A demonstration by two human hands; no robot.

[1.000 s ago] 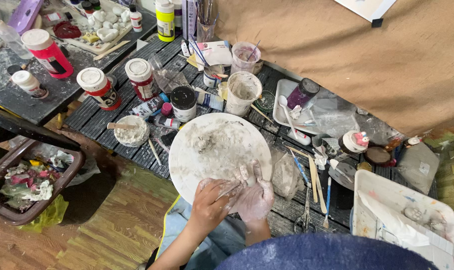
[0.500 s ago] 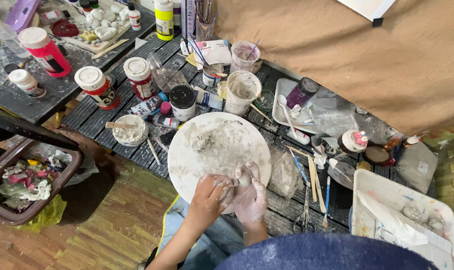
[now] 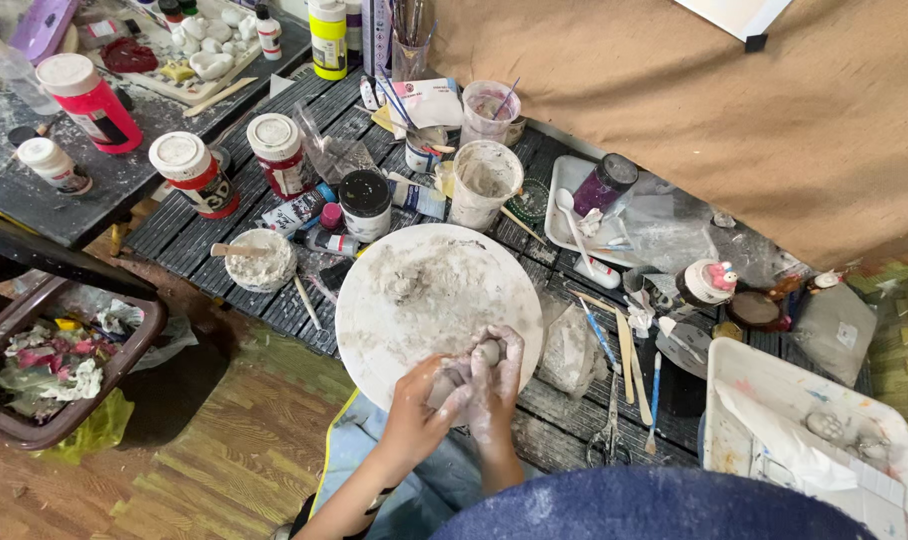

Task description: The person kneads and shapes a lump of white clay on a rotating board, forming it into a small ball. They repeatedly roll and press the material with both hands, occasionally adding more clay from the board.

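Wooden floor [image 3: 174, 470], dark slatted table [image 3: 204, 235], tan cloth [image 3: 674, 110]

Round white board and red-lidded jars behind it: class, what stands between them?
In the head view, a black-lidded jar and small paint tubes stand between the round white board and the red-lidded jars.

Round board [image 3: 414, 300] on the slatted table [image 3: 204, 225], with both hands at its near edge: left hand [image 3: 422, 400] beside right hand [image 3: 499, 385], a lump of clay [image 3: 486, 352] between them. Small bowl [image 3: 259, 260] left of the board, dark-lidded jar [image 3: 365, 203] and tall cup [image 3: 482, 183] behind it. Scissors [image 3: 609, 425] and brushes [image 3: 629, 350] to its right, tray [image 3: 809, 440] farther right. Basket [image 3: 54, 365] on the floor at far left
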